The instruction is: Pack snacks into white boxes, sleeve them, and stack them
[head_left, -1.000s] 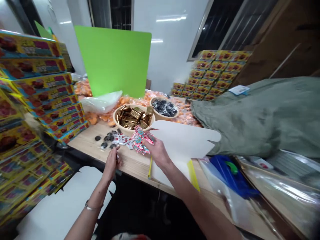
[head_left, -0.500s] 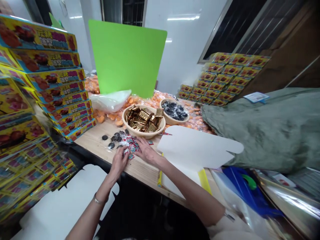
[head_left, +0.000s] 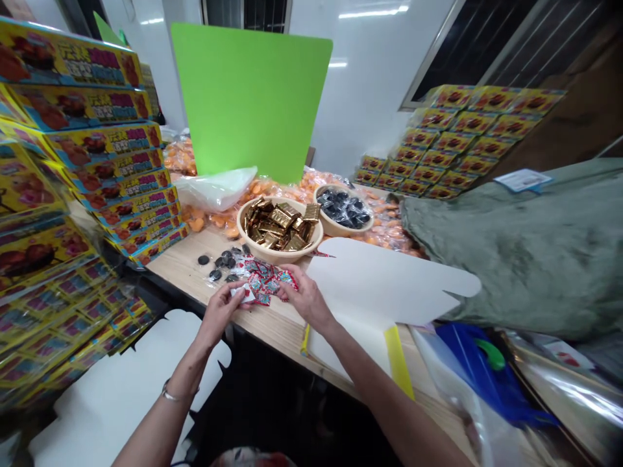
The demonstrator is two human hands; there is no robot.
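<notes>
A loose pile of small red-and-blue packets lies on the wooden tabletop near its front edge, between the person's two hands. The left hand pinches a white packet with a red mark at the pile's near left side, thumb and fingers closed on it. The right hand reaches in from the other side, its fingers gripping red-and-blue packets at the pile's right end; how many is hidden. Just left of the pile are scattered black discs, some in clear wrap. Right behind it stands a cream bowl heaped with gold-wrapped pieces, and beside that a second bowl of black wrapped pieces. A white sheet of card with yellow edges stands folded to the right of the right hand. Orange wrapped pieces spread behind the bowls, below an upright green board. Printed yellow boxes are stacked high on the left, and grey-green fabric bulks at the right.
</notes>
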